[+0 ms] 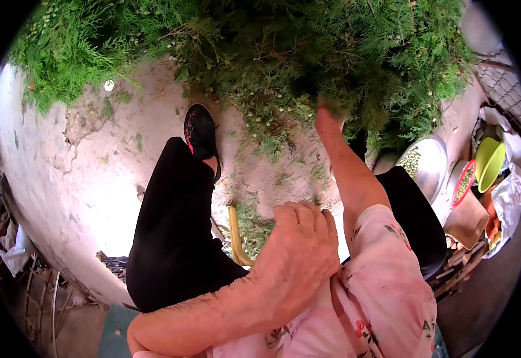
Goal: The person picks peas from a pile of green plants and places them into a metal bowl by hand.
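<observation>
My left hand [307, 237] is in front of my lap, its back to the camera and its fingers curled; whether they hold anything is hidden. Beside it stands a curved yellow tube [235, 237]. My right arm reaches forward, and my right hand [330, 117] is mostly hidden among green conifer branches [278, 76] with small pale cones. Its fingers and anything in them cannot be seen. The branches form a broad heap across the far side of the ground. Loose green sprigs [271, 145] lie between my feet.
At right stand a metal basin [435, 161] holding small green cones, a red-rimmed container [456, 188] with similar contents and a yellow-green bowl [488, 163]. Wire mesh [504, 85] is behind them. My black shoe [200, 129] rests on the concrete ground. Sticks [43, 300] lie at lower left.
</observation>
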`<action>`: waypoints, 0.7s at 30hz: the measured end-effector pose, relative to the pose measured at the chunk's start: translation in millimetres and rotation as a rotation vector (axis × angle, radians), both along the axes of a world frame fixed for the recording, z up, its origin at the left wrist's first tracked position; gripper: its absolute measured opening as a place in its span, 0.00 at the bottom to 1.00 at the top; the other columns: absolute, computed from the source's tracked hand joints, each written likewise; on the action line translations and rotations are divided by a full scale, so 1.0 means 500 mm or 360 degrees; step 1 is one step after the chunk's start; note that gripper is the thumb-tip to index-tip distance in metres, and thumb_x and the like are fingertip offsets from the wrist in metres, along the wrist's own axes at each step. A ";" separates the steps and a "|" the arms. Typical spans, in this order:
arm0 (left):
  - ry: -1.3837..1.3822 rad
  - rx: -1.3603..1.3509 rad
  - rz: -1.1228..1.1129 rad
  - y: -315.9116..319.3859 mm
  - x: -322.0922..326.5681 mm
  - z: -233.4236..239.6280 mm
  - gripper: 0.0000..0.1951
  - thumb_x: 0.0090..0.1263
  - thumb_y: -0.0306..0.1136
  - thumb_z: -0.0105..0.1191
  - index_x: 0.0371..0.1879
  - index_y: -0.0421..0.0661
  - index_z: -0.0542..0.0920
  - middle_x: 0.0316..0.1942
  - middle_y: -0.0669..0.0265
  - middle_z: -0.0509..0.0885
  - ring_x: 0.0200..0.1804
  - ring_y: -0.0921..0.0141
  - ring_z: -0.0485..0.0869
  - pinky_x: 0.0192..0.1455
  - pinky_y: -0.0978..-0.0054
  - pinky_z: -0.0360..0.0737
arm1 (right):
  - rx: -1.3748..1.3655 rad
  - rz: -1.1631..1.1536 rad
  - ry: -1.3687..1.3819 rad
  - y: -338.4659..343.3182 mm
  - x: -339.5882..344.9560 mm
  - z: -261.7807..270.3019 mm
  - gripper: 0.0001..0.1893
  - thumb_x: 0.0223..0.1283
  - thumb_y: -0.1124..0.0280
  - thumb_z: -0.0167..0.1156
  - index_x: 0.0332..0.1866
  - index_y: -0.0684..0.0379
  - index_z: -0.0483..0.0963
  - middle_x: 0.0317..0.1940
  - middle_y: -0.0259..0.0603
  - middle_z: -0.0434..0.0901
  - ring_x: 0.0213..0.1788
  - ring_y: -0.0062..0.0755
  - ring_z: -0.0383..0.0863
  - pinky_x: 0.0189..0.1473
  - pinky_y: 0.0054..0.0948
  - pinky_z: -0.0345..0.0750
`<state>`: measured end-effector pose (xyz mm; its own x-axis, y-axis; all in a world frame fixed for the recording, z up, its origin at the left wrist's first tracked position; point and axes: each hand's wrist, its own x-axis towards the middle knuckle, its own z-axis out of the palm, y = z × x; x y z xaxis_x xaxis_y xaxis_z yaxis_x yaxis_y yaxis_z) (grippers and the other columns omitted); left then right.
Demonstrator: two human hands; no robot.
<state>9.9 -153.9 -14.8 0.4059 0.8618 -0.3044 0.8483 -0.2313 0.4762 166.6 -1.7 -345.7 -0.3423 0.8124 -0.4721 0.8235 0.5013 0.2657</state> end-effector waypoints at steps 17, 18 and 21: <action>0.0010 -0.0069 -0.0014 0.028 0.003 0.017 0.17 0.49 0.29 0.49 0.39 0.34 0.75 0.30 0.57 0.78 0.33 0.67 0.76 0.34 0.73 0.70 | 0.0376 -0.0934 0.2009 0.132 0.062 0.326 0.16 0.41 0.74 0.67 0.38 0.66 0.75 0.32 0.44 0.81 0.31 0.31 0.80 0.37 0.28 0.74; 0.0023 -0.0039 -0.0016 0.026 0.004 0.021 0.17 0.49 0.28 0.49 0.39 0.35 0.75 0.29 0.57 0.77 0.33 0.67 0.76 0.34 0.74 0.70 | 0.0398 -0.0927 0.2031 0.142 0.053 0.360 0.15 0.42 0.74 0.67 0.37 0.68 0.75 0.32 0.42 0.81 0.31 0.27 0.77 0.37 0.26 0.73; 0.0037 0.0004 -0.0011 0.020 0.002 0.019 0.16 0.48 0.28 0.49 0.38 0.35 0.75 0.26 0.60 0.76 0.31 0.67 0.75 0.32 0.74 0.69 | 0.0578 -0.0813 0.2085 0.158 -0.009 0.483 0.16 0.42 0.71 0.68 0.34 0.71 0.75 0.31 0.42 0.81 0.30 0.24 0.76 0.36 0.25 0.73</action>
